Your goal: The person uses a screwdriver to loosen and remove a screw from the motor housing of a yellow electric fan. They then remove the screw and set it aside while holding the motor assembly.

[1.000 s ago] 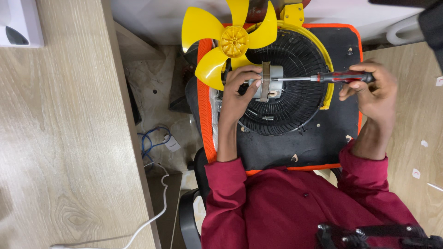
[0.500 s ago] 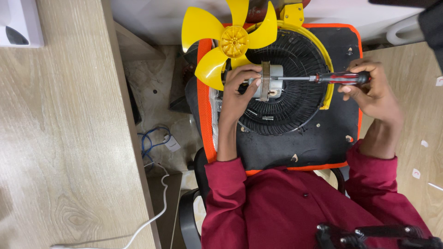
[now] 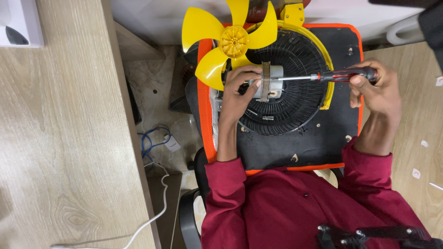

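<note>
A black round fan grille [image 3: 295, 99] with a yellow rim lies on a black board with an orange edge [image 3: 323, 147] across my lap. At the grille's middle sits a small grey motor [image 3: 274, 83]; my left hand [image 3: 237, 90] grips it. My right hand [image 3: 376, 87] holds a red and black screwdriver [image 3: 341, 75] level, its metal shaft reaching left to the motor. A yellow fan blade [image 3: 230, 41] lies at the board's upper left corner, partly over the grille.
A wooden desk [image 3: 55, 138] fills the left side, with a white box [image 3: 20, 23] at its top corner. A white cable [image 3: 152, 216] and blue wires [image 3: 150, 140] lie on the floor beside it. Wooden surface [image 3: 424, 129] at right.
My right hand has turned slightly on the screwdriver handle and shifted a little upward. My left hand and the motor have stayed where they were.
</note>
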